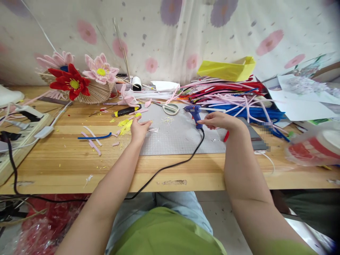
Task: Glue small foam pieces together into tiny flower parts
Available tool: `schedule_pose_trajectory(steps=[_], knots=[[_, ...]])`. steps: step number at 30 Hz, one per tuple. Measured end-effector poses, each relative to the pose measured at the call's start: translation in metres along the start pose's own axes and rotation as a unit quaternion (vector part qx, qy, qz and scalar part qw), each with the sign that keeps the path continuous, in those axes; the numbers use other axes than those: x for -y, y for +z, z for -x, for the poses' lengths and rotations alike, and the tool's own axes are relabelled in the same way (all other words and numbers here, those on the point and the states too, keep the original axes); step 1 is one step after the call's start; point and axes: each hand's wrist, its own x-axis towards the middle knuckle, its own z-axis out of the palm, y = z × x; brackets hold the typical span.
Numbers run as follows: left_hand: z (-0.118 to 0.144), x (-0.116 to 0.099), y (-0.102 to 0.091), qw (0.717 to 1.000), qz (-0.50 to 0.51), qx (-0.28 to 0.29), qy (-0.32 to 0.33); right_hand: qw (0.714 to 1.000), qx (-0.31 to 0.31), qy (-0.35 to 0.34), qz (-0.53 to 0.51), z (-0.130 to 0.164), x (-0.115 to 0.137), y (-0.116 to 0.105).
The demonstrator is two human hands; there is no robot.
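Over the left part of the grey cutting mat [170,141], my left hand [139,130] is closed in a pinch. A tiny pale bit shows at its fingertips, too small to name. Yellow fuzzy pieces [124,126] lie beside that hand. My right hand [219,120] has its fingertips on the handle of a blue hot glue gun [195,112], its other fingers curled. The gun's nozzle points left, and a white glue stick [211,110] extends from its back. Short pale sticks [167,121] and scissors [170,109] lie between my hands.
Pipe-cleaner flowers [73,83] stand at the back left, near a power strip [23,141]. Bundles of coloured pipe cleaners [225,94] fill the back right. The gun's black cord [170,166] crosses the table's front edge. A plastic tub [316,145] stands far right.
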Motion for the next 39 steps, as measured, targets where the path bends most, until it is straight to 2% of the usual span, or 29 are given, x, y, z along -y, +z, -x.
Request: schedule_pose_trajectory(steps=[2, 3, 5, 7, 12, 14, 15, 17, 20, 22, 26, 39], knots=[[-0.001, 0.003, 0.001, 1.000, -0.012, 0.000, 0.005, 0.992, -0.068, 0.078, 0.077, -0.003, -0.009, 0.001], [-0.002, 0.004, 0.001, 1.000, -0.019, 0.001, 0.008, 0.987, -0.108, 0.081, 0.082, -0.007, -0.010, 0.005], [-0.003, 0.008, 0.001, 0.999, -0.033, 0.008, 0.015, 0.982, -0.183, 0.020, 0.031, -0.019, -0.010, 0.020], [-0.005, 0.013, 0.001, 0.999, -0.042, 0.016, 0.023, 0.971, -0.231, -0.045, -0.038, -0.035, -0.006, 0.037], [-0.008, 0.018, -0.002, 0.998, -0.055, 0.018, 0.039, 0.933, -0.335, 0.025, -0.131, -0.062, 0.007, 0.068], [-0.007, 0.016, -0.003, 0.997, -0.057, 0.015, 0.039, 0.914, -0.349, -0.013, -0.204, -0.059, 0.014, 0.072], [-0.006, 0.015, -0.003, 0.997, -0.062, 0.014, 0.039, 0.907, -0.339, -0.052, -0.245, -0.056, 0.018, 0.073], [-0.005, 0.013, -0.002, 0.996, -0.082, 0.014, 0.039, 0.902, -0.277, -0.133, -0.304, -0.046, 0.028, 0.077], [-0.006, 0.013, -0.002, 0.992, -0.115, 0.014, 0.040, 0.930, -0.138, -0.181, -0.288, -0.033, 0.042, 0.089], [-0.008, 0.015, -0.003, 0.992, -0.123, 0.010, 0.041, 0.946, -0.084, -0.193, -0.247, -0.029, 0.047, 0.097], [-0.010, 0.017, -0.004, 0.991, -0.127, 0.002, 0.045, 0.953, -0.081, -0.212, -0.203, -0.031, 0.049, 0.106], [-0.011, 0.017, -0.002, 0.992, -0.122, 0.010, 0.042, 0.955, -0.072, -0.235, -0.164, -0.029, 0.051, 0.108]])
